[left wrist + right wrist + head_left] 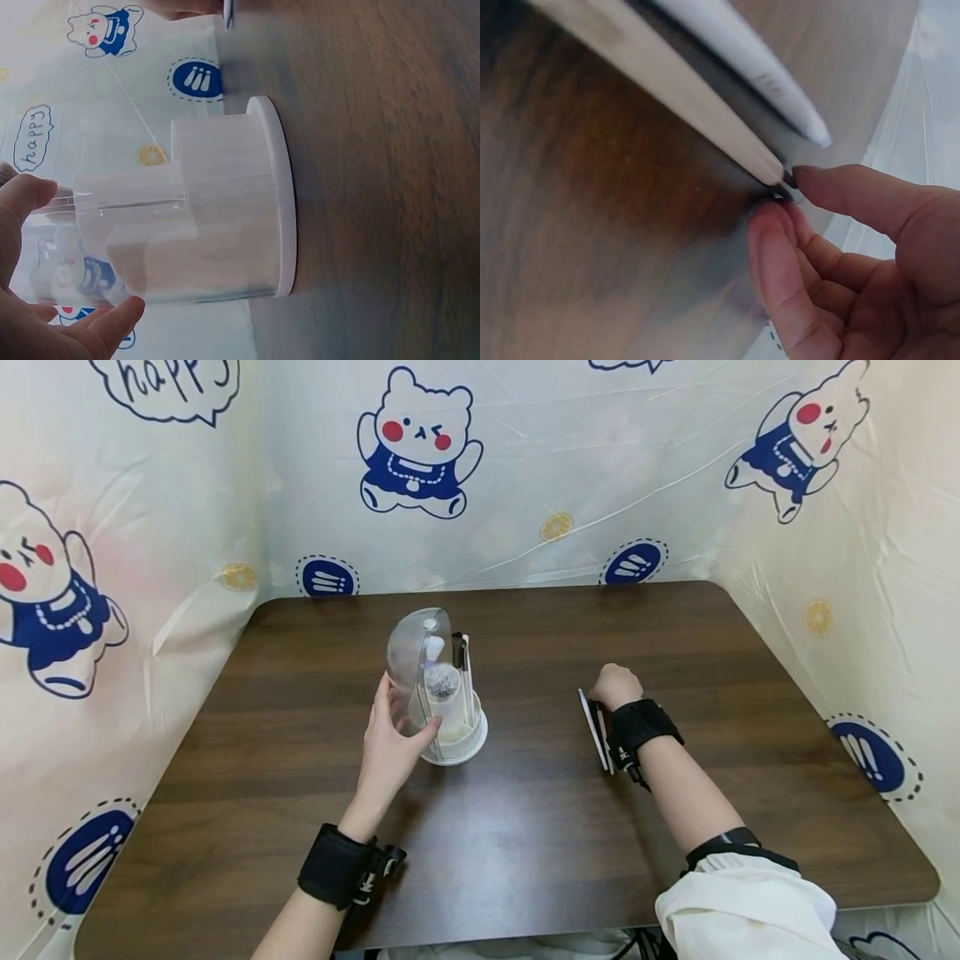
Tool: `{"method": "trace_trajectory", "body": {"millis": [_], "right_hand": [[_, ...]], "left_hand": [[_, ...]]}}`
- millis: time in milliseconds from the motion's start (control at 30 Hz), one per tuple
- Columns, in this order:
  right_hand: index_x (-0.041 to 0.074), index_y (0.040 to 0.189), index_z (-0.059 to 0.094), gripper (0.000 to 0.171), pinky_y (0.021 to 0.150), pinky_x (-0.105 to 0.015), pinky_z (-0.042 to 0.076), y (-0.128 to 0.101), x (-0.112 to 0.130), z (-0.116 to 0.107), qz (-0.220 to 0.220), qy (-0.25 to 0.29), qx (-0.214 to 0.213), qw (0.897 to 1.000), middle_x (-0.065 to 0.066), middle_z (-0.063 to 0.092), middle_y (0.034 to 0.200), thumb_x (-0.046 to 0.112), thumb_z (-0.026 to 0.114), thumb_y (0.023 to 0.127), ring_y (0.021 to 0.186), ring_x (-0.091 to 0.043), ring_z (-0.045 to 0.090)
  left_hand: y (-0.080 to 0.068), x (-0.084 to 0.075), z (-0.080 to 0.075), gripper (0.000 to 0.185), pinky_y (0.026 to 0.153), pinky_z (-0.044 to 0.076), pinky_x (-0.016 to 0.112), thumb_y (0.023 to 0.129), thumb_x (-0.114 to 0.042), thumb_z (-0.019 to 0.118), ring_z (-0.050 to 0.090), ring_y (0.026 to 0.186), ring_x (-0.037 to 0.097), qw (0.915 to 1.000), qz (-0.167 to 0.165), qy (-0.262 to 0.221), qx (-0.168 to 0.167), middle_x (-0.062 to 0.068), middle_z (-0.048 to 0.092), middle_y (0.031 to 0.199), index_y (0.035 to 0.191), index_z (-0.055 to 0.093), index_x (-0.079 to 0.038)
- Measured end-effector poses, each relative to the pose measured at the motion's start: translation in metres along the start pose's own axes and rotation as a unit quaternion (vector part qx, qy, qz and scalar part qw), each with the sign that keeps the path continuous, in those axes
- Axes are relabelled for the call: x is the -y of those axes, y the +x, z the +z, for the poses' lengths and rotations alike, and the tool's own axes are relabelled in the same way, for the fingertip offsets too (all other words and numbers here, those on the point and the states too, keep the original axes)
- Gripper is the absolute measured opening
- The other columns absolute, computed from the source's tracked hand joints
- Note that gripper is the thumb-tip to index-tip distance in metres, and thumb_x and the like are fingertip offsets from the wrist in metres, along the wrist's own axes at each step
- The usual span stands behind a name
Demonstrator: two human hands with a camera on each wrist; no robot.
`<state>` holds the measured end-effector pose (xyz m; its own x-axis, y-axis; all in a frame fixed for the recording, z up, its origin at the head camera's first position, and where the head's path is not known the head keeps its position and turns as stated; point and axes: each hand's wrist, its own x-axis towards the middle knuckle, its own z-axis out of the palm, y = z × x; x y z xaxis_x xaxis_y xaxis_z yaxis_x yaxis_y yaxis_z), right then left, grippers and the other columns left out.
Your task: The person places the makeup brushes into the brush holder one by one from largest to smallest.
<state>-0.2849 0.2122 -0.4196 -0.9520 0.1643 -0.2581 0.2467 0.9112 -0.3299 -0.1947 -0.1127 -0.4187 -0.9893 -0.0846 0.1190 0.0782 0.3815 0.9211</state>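
In the head view, my left hand (393, 739) holds a clear domed cosmetic brush holder (453, 747) with a round white base. Its thumb and fingers curve around the upper clear part; in the left wrist view the holder (232, 217) lies sideways in the picture, base against the table. Inside stand a fluffy grey-white brush head (442, 680) and slim dark and white handles (466, 660). My right hand (617, 687) is at the far end of several slim sticks on the right. Close up, its thumb and fingers pinch the dark tip of a beige stick (705, 112).
A white stick (757, 67) with small print lies alongside the beige one. The brown wooden table (525, 827) has rounded corners. Printed curtains (525, 452) with bears and badges surround its back and sides. Black straps (645, 724) circle both wrists.
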Motion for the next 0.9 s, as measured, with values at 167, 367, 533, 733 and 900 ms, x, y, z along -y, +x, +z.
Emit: {"method": "trace_trajectory", "body": {"millis": [167, 367, 533, 733, 900], "right_hand": [[0.0, 0.074, 0.066, 0.023, 0.049, -0.027, 0.041, 0.001, -0.001, 0.0, 0.012, 0.028, -0.021, 0.999, -0.002, 0.05, 0.055, 0.019, 0.061, 0.087, 0.055, -0.019, 0.051], [-0.008, 0.083, 0.067, 0.027, 0.063, -0.038, 0.054, 0.001, -0.002, -0.009, -0.016, 0.055, -0.081, 0.995, -0.018, 0.065, 0.07, 0.017, 0.06, 0.088, 0.068, -0.031, 0.064], [-0.01, 0.085, 0.067, 0.025, 0.084, -0.048, 0.054, 0.002, 0.005, -0.021, -0.021, 0.114, -0.169, 0.979, -0.028, 0.068, 0.092, 0.012, 0.056, 0.09, 0.086, -0.039, 0.064], [-0.003, 0.103, 0.072, 0.025, 0.09, -0.045, 0.051, -0.001, 0.032, -0.045, -0.053, 0.235, -0.241, 0.94, -0.02, 0.071, 0.104, 0.012, 0.058, 0.089, 0.097, -0.035, 0.065], [0.0, 0.107, 0.071, 0.026, 0.078, -0.027, 0.051, -0.013, 0.066, -0.056, -0.077, 0.339, -0.234, 0.908, -0.018, 0.072, 0.105, 0.016, 0.063, 0.088, 0.093, -0.026, 0.066]], "left_hand": [[0.0, -0.001, 0.0, 0.097, 0.111, 0.041, 0.045, 0.082, -0.02, 0.074, 0.036, 0.139, 0.033, 1.0, 0.003, -0.001, -0.001, 0.018, 0.031, 0.151, 0.154, 0.01, -0.018], [-0.001, -0.002, -0.001, 0.097, 0.111, 0.041, 0.045, 0.082, -0.02, 0.074, 0.036, 0.139, 0.034, 1.0, 0.0, 0.002, 0.0, 0.018, 0.029, 0.152, 0.154, 0.01, -0.018], [-0.001, -0.002, -0.001, 0.097, 0.112, 0.04, 0.045, 0.082, -0.02, 0.074, 0.035, 0.139, 0.034, 1.0, 0.001, 0.001, 0.001, 0.018, 0.028, 0.153, 0.154, 0.01, -0.018], [-0.001, -0.002, -0.001, 0.097, 0.112, 0.041, 0.045, 0.082, -0.02, 0.074, 0.036, 0.139, 0.034, 1.0, 0.005, 0.001, 0.0, 0.018, 0.029, 0.152, 0.154, 0.01, -0.018], [-0.001, -0.003, 0.0, 0.096, 0.111, 0.041, 0.046, 0.082, -0.02, 0.074, 0.036, 0.138, 0.034, 1.0, 0.006, 0.001, 0.0, 0.018, 0.03, 0.151, 0.154, 0.011, -0.018]]}}
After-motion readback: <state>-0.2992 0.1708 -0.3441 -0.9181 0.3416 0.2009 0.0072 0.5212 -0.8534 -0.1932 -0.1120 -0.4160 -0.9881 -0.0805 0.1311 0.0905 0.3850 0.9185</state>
